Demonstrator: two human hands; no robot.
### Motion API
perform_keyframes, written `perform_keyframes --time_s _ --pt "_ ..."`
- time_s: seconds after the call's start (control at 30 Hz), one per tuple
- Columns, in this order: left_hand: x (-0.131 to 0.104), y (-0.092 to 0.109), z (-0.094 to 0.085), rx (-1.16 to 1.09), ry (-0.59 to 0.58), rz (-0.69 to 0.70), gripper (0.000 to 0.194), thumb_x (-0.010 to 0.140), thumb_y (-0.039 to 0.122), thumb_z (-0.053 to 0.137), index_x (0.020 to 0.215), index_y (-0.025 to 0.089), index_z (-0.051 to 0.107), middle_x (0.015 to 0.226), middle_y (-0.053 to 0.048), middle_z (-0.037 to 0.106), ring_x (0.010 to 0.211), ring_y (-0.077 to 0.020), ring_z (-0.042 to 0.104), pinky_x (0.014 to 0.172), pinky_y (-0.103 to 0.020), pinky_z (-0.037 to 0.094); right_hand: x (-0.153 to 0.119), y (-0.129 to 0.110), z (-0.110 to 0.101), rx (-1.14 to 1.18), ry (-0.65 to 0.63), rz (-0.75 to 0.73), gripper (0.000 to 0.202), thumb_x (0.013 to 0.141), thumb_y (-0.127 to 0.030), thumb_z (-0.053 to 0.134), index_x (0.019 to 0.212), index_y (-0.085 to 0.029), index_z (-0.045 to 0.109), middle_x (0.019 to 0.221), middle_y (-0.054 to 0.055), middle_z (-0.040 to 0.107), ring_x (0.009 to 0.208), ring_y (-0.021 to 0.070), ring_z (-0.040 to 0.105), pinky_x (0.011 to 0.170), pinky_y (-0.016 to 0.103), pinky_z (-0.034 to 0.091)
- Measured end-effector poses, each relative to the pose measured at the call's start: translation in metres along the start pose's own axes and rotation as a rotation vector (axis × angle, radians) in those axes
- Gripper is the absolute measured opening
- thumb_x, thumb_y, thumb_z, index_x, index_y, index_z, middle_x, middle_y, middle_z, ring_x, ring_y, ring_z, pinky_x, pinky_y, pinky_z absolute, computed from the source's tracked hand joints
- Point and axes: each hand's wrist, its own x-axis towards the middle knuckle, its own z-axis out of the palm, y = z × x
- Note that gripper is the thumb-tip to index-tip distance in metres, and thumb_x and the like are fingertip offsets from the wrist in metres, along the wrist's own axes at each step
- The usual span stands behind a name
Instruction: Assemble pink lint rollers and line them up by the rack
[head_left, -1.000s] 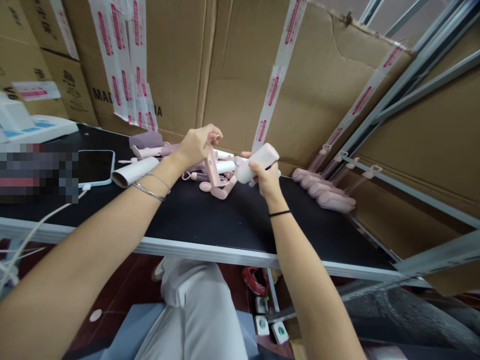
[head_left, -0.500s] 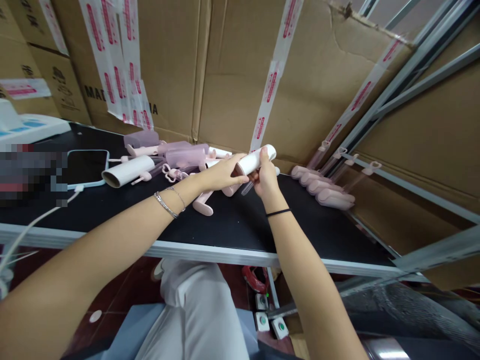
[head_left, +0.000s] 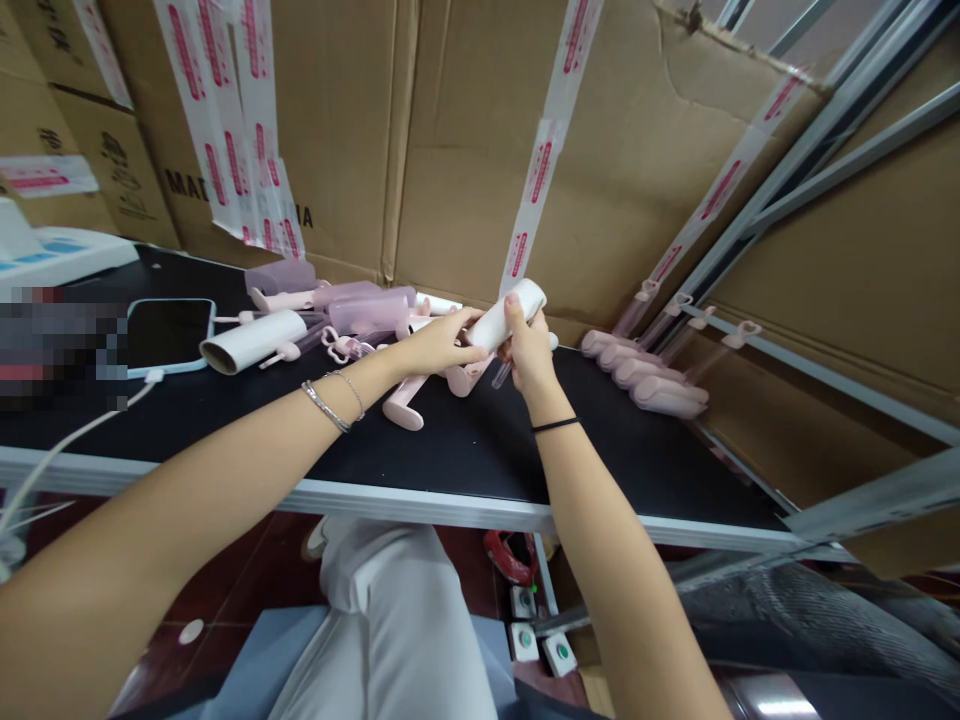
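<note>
Hands (head_left: 436, 345) (head_left: 532, 352) closer together now, both on white tube (head_left: 504, 318)

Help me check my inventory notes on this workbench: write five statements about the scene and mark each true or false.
1. The right hand holds a white cylinder. True.
2. The left hand holds a phone. False: it is at the white cylinder's lower end.
3. The black band is on the left wrist. False: it is on the right wrist.
4. The phone lies left of the loose white tube. True.
5. The row of pink pieces lies left of the hands. False: it lies right of them.
</note>
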Motion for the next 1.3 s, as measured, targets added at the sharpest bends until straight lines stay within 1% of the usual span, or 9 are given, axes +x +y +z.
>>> perform_keyframes --time_s 0.07,0.17,0.23,0.37,0.47,0.6,0.97,1.2,1.3 --pt "0.002 -0.001 0.001 -0.128 0.018 -0.022 0.056 0.068 0.031 0.073 0.117 0.015 0.053 0.115 -0.012 0.065 0.102 -0.0238 0.065 0.086 -0.036 0.053 0.000 0.001 -0.001 -0.124 -0.072 -0.091 0.058 0.076 -0.079 0.048 0.096 -0.025 0.045 0.070 -0.003 0.051 0.057 0.0117 0.050 0.050 0.025 0.041" --pt "0.006 -0.001 0.001 -0.313 0.099 -0.115 0.048 0.070 0.032 0.075 0.108 0.014 0.052 0.101 -0.011 0.066 0.085 -0.0203 0.066 0.071 -0.033 0.056 -0.004 -0.004 -0.004 -0.279 -0.105 -0.219 0.056 0.086 -0.076 0.029 0.094 -0.024 0.049 0.080 0.003 0.055 0.072 0.0162 0.055 0.063 0.029 0.045" --pt "0.008 0.000 -0.002 -0.464 0.229 -0.180 0.036 0.078 0.034 0.068 0.102 0.014 0.051 0.095 -0.010 0.065 0.074 -0.0161 0.064 0.062 -0.030 0.055 -0.009 -0.010 -0.007 -0.438 -0.124 -0.285 0.049 0.093 -0.065 0.024 0.089 -0.024 0.050 0.077 0.003 0.055 0.071 0.0173 0.053 0.067 0.031 0.043" --pt "0.011 0.000 -0.010 -0.690 0.445 -0.253 0.023 0.088 0.038 0.055 0.098 0.020 0.044 0.088 -0.005 0.062 0.065 -0.0119 0.061 0.051 -0.024 0.048 -0.017 -0.019 -0.005 -0.745 -0.353 -0.391 0.029 0.096 -0.038 0.037 0.080 -0.022 0.055 0.074 0.003 0.060 0.070 0.0177 0.052 0.071 0.030 0.039" --pt "0.011 -0.002 -0.011 -0.713 0.458 -0.265 0.025 0.088 0.040 0.055 0.097 0.022 0.041 0.082 -0.002 0.060 0.061 -0.0110 0.059 0.048 -0.023 0.044 -0.021 -0.020 0.001 -0.769 -0.378 -0.458 0.022 0.094 -0.027 0.040 0.087 -0.022 0.060 0.083 0.004 0.065 0.078 0.0184 0.056 0.075 0.029 0.040" --pt "0.011 -0.002 -0.008 -0.690 0.463 -0.234 0.025 0.087 0.040 0.055 0.095 0.021 0.041 0.081 -0.002 0.059 0.061 -0.0110 0.058 0.048 -0.023 0.041 -0.022 -0.020 0.004 -0.794 -0.317 -0.482 0.024 0.096 -0.029 0.038 0.090 -0.021 0.060 0.085 0.005 0.066 0.079 0.0195 0.057 0.073 0.029 0.039" --pt "0.007 0.001 -0.006 -0.663 0.407 -0.178 0.021 0.090 0.033 0.053 0.095 0.021 0.038 0.074 0.002 0.058 0.055 -0.0085 0.057 0.043 -0.020 0.039 -0.023 -0.021 0.001 -0.949 -0.326 -0.444 0.026 0.096 -0.025 0.036 0.090 -0.020 0.061 0.080 0.007 0.065 0.076 0.0225 0.058 0.069 0.031 0.038" --pt "0.011 -0.015 -0.001 -0.540 0.411 -0.138 0.035 0.082 0.042 0.063 0.097 0.020 0.040 0.081 0.000 0.060 0.065 -0.0112 0.060 0.057 -0.025 0.048 -0.031 -0.030 0.013 -1.088 -0.460 -0.402 0.020 0.093 -0.025 0.044 0.090 -0.020 0.064 0.086 0.011 0.068 0.075 0.0257 0.061 0.064 0.033 0.036" --pt "0.012 -0.016 0.000 -0.538 0.441 -0.124 0.038 0.082 0.048 0.062 0.096 0.021 0.039 0.082 -0.001 0.059 0.067 -0.0127 0.061 0.059 -0.027 0.049 -0.029 -0.029 0.011 -1.051 -0.376 -0.428 0.023 0.094 -0.025 0.041 0.091 -0.021 0.064 0.083 0.010 0.068 0.074 0.0238 0.060 0.064 0.031 0.037"
